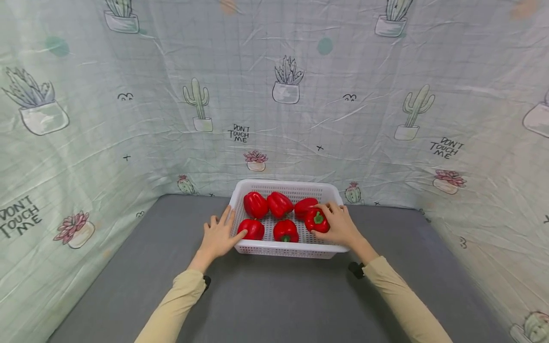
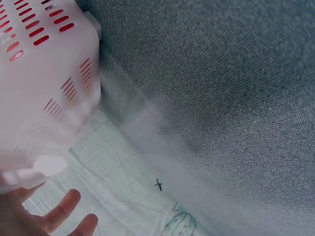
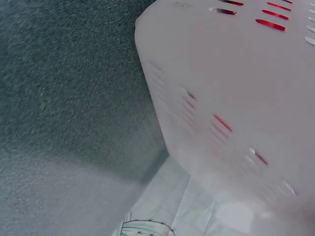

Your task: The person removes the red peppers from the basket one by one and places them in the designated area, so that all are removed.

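Observation:
A white plastic basket (image 1: 274, 251) with slotted walls holds several red bell peppers. My right hand (image 1: 340, 226) reaches over the basket's right side, thumb and fingers around a red bell pepper (image 1: 317, 221) whose green stem faces up toward the head camera. Behind it lies another pepper (image 1: 305, 207), partly covered. At the basket's left rim, my left hand (image 1: 218, 236) rests with its fingers spread, the thumb reaching over the edge near a front-left pepper (image 1: 252, 229). In the left wrist view, fingers (image 2: 66, 206) show below the basket wall (image 2: 44, 83). The right wrist view shows mostly basket wall (image 3: 211, 73).
Two peppers lie along the back, one at the left (image 1: 256, 205) and one in the middle (image 1: 280, 205); another pepper (image 1: 286, 231) sits front centre. The basket stands on a grey tabletop (image 1: 274, 300), with a cactus-printed sheet (image 1: 283, 133) hanging behind and at both sides.

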{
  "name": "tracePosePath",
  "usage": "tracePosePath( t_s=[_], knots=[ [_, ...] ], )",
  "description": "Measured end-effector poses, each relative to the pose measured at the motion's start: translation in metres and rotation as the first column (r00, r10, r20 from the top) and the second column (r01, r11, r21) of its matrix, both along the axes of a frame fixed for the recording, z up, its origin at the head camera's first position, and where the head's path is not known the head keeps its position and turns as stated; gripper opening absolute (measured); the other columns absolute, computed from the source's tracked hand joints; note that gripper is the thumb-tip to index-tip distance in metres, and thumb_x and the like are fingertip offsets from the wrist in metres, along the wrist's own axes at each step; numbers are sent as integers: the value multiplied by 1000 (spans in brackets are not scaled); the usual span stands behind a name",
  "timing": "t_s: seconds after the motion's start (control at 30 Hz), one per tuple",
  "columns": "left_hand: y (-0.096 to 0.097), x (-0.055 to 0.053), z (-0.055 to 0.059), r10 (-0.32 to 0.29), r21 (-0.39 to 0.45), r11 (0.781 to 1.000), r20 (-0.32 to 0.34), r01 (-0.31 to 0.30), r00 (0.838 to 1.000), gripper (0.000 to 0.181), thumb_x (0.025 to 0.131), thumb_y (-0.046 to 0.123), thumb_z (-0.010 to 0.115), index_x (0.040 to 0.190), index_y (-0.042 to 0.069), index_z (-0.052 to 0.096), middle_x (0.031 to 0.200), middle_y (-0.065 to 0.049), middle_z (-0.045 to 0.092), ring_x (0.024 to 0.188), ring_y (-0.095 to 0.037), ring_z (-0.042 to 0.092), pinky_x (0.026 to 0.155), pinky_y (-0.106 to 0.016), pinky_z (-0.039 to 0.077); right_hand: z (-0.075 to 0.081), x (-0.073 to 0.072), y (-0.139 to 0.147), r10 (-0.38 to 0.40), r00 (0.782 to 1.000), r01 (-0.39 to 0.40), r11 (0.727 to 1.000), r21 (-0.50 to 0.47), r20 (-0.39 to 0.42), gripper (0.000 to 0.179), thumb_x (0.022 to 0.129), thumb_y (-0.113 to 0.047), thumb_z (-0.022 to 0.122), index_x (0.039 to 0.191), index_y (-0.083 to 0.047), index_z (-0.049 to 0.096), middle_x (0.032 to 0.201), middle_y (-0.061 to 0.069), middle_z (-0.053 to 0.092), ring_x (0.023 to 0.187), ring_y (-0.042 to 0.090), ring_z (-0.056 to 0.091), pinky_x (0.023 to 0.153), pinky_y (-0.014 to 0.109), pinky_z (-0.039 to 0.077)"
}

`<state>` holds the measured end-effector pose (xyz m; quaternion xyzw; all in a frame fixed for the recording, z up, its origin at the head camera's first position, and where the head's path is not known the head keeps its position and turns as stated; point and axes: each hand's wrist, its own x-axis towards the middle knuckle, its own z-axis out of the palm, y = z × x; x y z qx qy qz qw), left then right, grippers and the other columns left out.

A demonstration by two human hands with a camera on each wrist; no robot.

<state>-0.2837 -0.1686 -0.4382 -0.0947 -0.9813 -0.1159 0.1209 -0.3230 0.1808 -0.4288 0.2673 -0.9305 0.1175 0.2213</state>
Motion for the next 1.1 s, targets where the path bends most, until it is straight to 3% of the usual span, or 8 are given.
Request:
tracePosePath(
  t_s=[0.17,0.47,0.77,1.1],
  knots=[
    [-1,-2,1,-7,-11,1000,-2,7,1000,78,82,57,45,138,5,32,147,-13,24,109,-40,36,82,-59,31,5,6,8,-26,1000,26,998,-58,-6,66,66,-47,70,117,-12,47,100,8,51,92,22,49,83,44,33],
    [-1,-2,2,3,-17,1000,15,-3,1000,79,81,57,45,139,5,29,147,-14,23,112,-40,35,83,-61,31,17,16,25,10,1000,-7,987,-160,15,74,59,-40,78,115,-8,42,105,10,50,97,25,49,79,44,36],
    [0,0,0,-4,3,1000,18,4,1000,79,81,57,45,139,5,29,148,-13,22,110,-39,36,81,-59,31,32,32,35,-10,994,-3,993,-115,-107,75,56,-35,81,116,-6,46,106,11,52,96,25,50,74,42,37],
    [0,-1,-1,-9,15,1000,6,9,1000,79,82,56,45,139,5,29,147,-14,23,109,-39,37,81,-59,32,49,41,44,-58,998,56,997,-53,-34,77,56,-38,81,119,-9,47,103,12,50,93,28,51,78,48,38]
  ],
)
